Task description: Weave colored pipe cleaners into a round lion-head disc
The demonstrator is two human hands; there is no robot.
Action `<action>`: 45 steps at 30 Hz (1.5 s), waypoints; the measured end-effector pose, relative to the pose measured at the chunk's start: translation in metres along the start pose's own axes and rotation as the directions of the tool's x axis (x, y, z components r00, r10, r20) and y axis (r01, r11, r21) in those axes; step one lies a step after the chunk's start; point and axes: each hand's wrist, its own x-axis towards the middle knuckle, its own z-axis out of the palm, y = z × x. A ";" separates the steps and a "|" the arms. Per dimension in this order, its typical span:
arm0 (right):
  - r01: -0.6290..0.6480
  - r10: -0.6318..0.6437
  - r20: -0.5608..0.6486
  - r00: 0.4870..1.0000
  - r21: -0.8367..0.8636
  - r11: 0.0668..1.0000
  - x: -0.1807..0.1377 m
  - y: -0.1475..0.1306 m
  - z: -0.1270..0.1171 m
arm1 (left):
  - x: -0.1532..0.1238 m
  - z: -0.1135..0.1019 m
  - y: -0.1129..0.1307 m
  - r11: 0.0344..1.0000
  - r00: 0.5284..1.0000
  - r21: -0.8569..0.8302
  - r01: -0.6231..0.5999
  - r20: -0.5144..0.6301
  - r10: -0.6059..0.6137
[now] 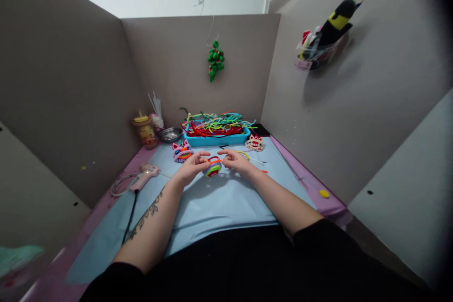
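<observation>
Between my hands, just above the blue table cover, is a small rounded pipe-cleaner figure (213, 170) in lavender, lime green and red, with a red and orange strand across its top. My left hand (194, 166) pinches it from the left side. My right hand (238, 160) is closed at its upper right, thumb and finger on the orange strand. Beyond my left hand sits a lavender pipe-cleaner animal head (182, 151) with pink ears and an orange mouth. A cream and red one (255, 143) rests farther back on the right.
A blue tray (216, 140) heaped with coloured pipe cleaners stands at the back. Left are a metal bowl (171, 135), a lidded cup (146, 132) and a pink glue gun (146, 177) with its cord. Loose strands and a yellow disc (324, 194) lie right. Partitions enclose three sides.
</observation>
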 end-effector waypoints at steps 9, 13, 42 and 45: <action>-0.065 0.062 0.089 0.994 0.034 0.997 -0.001 -0.003 -0.004 | 0.003 -0.003 -0.003 0.998 1.000 0.069 0.006 0.014 -0.006; -0.080 0.084 0.078 0.993 -0.055 0.995 0.000 -0.001 -0.005 | 0.005 -0.003 -0.007 0.988 1.000 0.155 0.003 -0.019 0.000; 0.092 -0.151 -0.110 0.982 -0.417 0.904 -0.001 0.000 0.013 | 0.006 -0.004 -0.010 0.983 0.999 0.183 0.022 -0.040 -0.015; 0.112 -0.168 -0.068 0.983 -0.501 0.858 0.000 0.004 0.011 | 0.007 -0.004 -0.011 0.970 0.998 0.243 0.025 -0.056 -0.012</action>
